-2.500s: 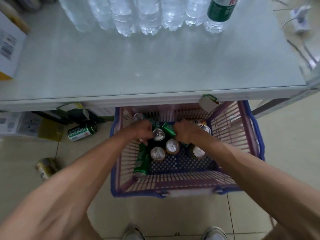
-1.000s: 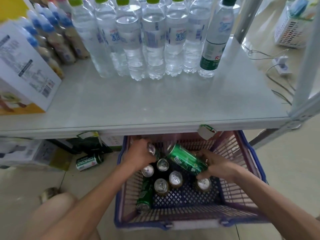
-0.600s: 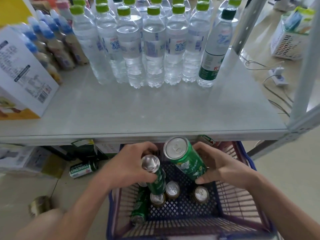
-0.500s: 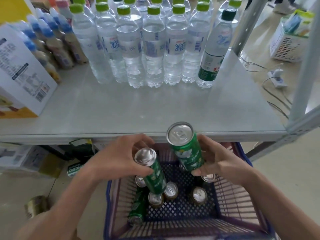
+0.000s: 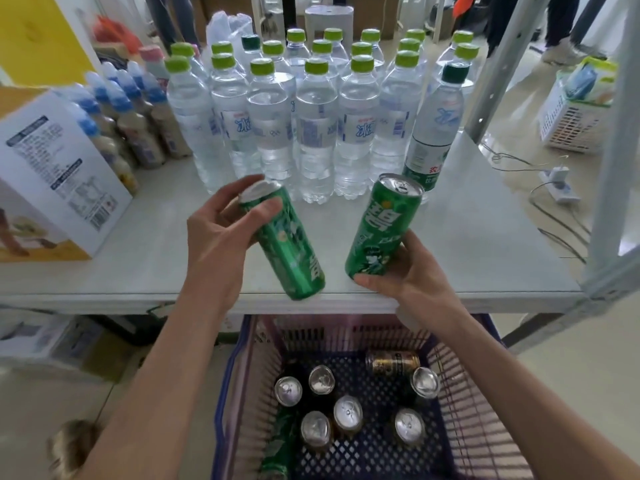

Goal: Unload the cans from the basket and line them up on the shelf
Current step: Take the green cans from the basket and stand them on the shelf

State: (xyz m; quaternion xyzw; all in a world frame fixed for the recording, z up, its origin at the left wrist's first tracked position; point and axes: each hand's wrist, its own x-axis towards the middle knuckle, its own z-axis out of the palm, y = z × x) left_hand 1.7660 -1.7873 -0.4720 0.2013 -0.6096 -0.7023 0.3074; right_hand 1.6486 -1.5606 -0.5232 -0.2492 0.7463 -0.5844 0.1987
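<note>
— Nearest, bottom of the frame?
— Blue basket (image 5: 225, 393) with pink slatted walls, on the floor under the shelf edge. Inside, six silver-topped cans (image 5: 348, 412) upright in a loose cluster, a dark gold can (image 5: 393, 362) on its side at the far wall, a green can (image 5: 277, 445) lying at lower left.
— And the hands?
— Above the basket, at centre frame over the front of the grey shelf (image 5: 485, 237). Left hand (image 5: 221, 244) wrapped around the upper part of a green can (image 5: 291, 247), tilted, top toward upper left. Right hand (image 5: 405, 268) gripping the lower part of a second green can (image 5: 381, 226), nearly upright, leaning slightly right. Whether either base touches the shelf: cannot tell.
— Farther back?
— Rows of water bottles (image 5: 315, 133) with lime caps across upper centre, one dark-capped bottle (image 5: 436, 133) just right of them. White carton (image 5: 52, 174) at left.
</note>
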